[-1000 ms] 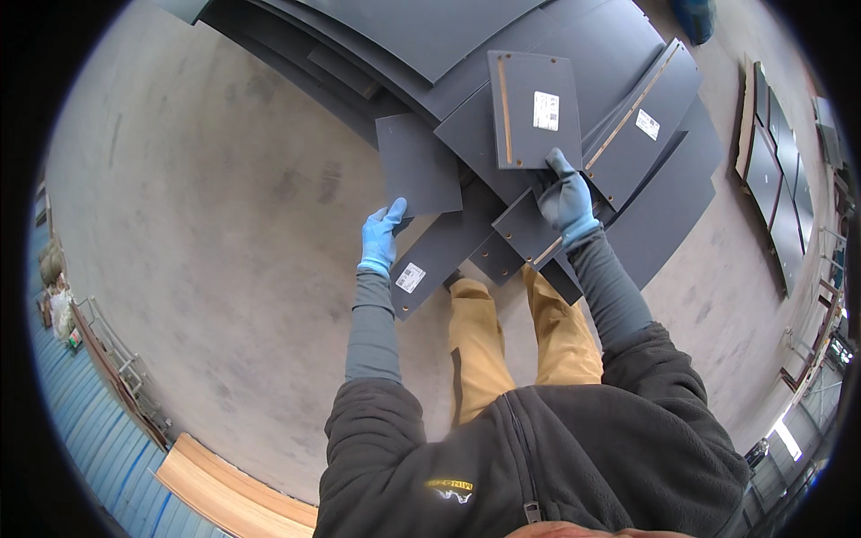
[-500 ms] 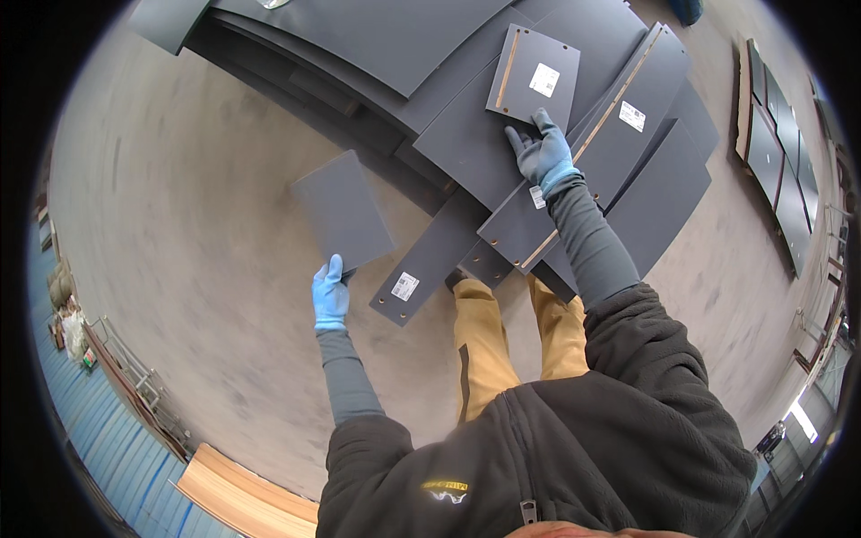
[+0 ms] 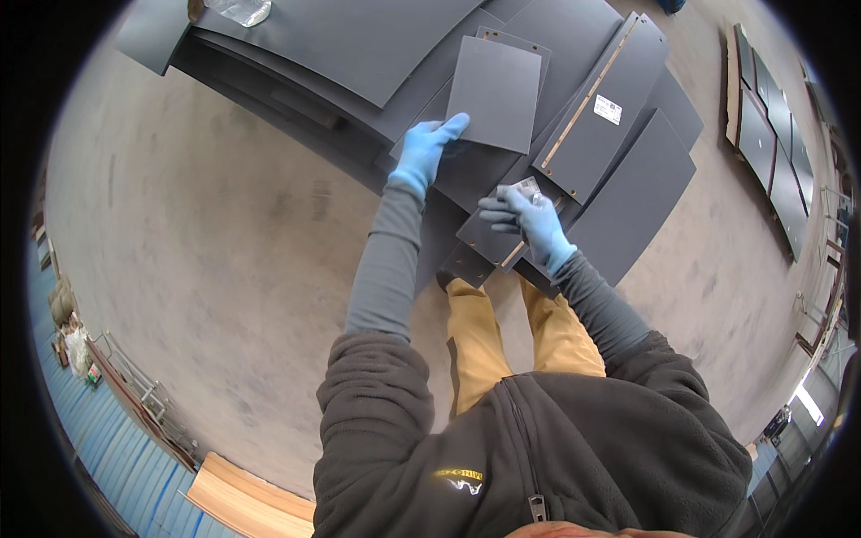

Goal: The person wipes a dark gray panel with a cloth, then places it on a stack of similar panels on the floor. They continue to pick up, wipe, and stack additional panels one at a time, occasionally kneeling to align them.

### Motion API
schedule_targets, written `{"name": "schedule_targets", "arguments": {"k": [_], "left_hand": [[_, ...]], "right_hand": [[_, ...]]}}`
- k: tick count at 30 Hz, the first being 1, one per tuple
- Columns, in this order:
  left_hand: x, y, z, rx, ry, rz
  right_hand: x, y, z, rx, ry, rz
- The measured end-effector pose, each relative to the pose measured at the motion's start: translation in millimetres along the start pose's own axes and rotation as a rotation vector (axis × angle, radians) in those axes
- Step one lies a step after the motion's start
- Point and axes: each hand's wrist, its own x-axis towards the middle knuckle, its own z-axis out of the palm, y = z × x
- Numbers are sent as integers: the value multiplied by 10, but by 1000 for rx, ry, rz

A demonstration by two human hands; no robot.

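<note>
left hand [image 3: 423,152] pinches the small dark panel [image 3: 496,94]; right hand [image 3: 529,218] grips a white label [image 3: 527,189]; lay the panel flat and square on the stack.

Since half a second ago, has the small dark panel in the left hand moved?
Yes. The left hand carried the small dark panel from over the bare floor rightward onto the panel pile.
</note>
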Motion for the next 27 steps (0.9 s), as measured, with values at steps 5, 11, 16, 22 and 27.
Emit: {"name": "schedule_targets", "arguments": {"k": [5,11,16,22,27], "left_hand": [[-41,2,77,567,340,107],[-1044,-820,-701,996,737,197],[-1637,-1662,-899,1019,336,-35],[-1781,-2079,-1238,1143,403,-137],[-2538,-2506,-1927,1187,428,-211]], "right_hand": [[-143,322,-80,-84,-4,89],[-289,686,-71,-148,-57,74],[-505,1264,-69,-191,-186,179],[-549,1988,-142,-436,-128,316],[-481,2272,-214,-464,-95,293]]}}
